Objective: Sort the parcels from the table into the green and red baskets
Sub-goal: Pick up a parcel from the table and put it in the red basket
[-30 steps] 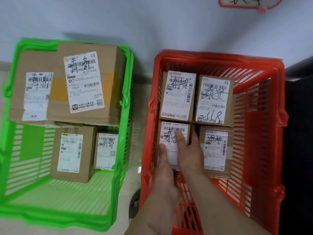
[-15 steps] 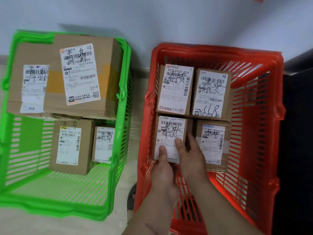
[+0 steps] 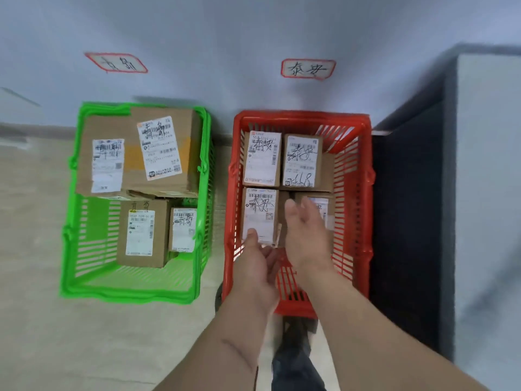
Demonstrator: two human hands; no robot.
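Parcel (image 3: 260,214), brown cardboard, white scribbled label, in red basket (image 3: 363,176).

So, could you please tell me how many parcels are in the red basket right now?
4 in the red basket: back-left parcel, back-right parcel, front-left parcel, and front-right parcel, partly behind the right hand. More could lie hidden underneath.

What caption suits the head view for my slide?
Both open hands, left and right, hover over the red basket of four parcels; green basket alongside.
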